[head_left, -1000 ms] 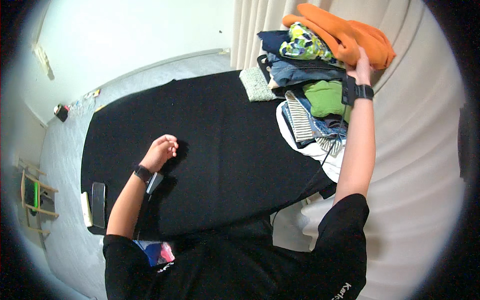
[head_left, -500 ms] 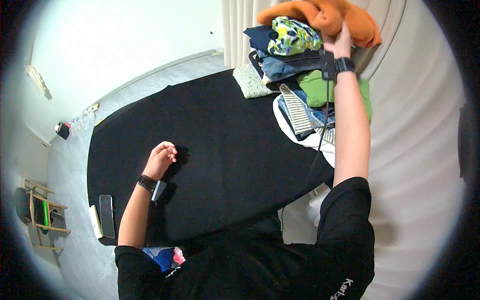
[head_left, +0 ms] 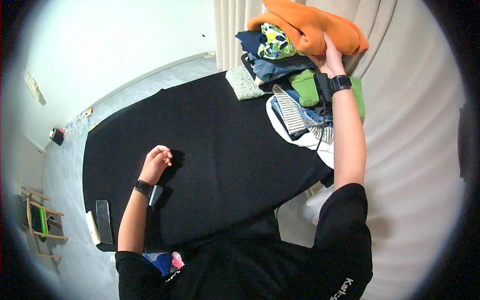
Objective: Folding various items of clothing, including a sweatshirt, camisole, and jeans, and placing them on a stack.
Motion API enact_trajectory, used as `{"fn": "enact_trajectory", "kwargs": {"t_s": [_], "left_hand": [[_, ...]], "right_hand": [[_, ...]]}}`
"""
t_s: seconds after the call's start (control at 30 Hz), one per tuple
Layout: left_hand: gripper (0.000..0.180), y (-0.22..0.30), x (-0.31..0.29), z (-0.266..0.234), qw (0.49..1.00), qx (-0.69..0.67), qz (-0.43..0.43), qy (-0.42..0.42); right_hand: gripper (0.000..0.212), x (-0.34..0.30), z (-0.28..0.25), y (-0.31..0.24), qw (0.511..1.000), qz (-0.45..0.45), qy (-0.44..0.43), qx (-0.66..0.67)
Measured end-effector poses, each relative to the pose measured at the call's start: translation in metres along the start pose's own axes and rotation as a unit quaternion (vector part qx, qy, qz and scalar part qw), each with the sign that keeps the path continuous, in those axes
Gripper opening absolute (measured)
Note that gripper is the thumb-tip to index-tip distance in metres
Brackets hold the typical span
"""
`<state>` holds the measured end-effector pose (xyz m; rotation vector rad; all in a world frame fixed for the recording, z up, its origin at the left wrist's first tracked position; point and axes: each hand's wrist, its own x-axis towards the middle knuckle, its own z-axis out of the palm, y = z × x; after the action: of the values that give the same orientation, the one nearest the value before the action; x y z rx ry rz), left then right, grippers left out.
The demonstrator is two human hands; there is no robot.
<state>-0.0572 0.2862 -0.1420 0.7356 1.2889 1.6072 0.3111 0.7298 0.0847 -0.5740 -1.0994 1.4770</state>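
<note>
At the far right, my right hand (head_left: 330,61) grips the near edge of a thick orange garment (head_left: 320,25), its thumb against the cloth and some fingers hidden under it. The garment lies bunched over a heap of clothes. Beneath it show a green, white and navy patterned cloth (head_left: 276,42), a dark navy cloth (head_left: 248,41) and blue denim (head_left: 280,69). Below my right wrist is a green garment (head_left: 303,86). Over the black tabletop cloth (head_left: 210,150), my left hand (head_left: 157,162) hovers or rests, fingers loosely curled and slightly apart, holding nothing.
A pale knitted cloth (head_left: 243,82), a striped piece (head_left: 288,107) and a white cloth (head_left: 280,124) lie at the heap's near side. A phone (head_left: 104,221) sits at the left edge. A beige curtain (head_left: 400,150) hangs along the right. Wooden stools (head_left: 47,220) stand on the floor.
My right hand has come slightly nearer and left, and the orange garment has shifted and spread flatter over the heap. The view has moved a little; my left hand keeps nearly the same pose.
</note>
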Motion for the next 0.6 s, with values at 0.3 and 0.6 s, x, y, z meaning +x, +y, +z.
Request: {"fn": "enact_trajectory", "kwargs": {"t_s": [0.3, 0.6], "left_hand": [[0.011, 0.0, -0.004, -0.002, 1.0, 0.022, 0.015, -0.011], [0.01, 0.001, -0.011, 0.012, 0.998, 0.057, 0.024, 0.026]], "right_hand": [[0.085, -0.063, -0.01, 0.007, 0.987, -0.102, 0.114, -0.048], [0.049, -0.169, 0.022, 0.045, 0.99, -0.081, -0.067, -0.093]]}}
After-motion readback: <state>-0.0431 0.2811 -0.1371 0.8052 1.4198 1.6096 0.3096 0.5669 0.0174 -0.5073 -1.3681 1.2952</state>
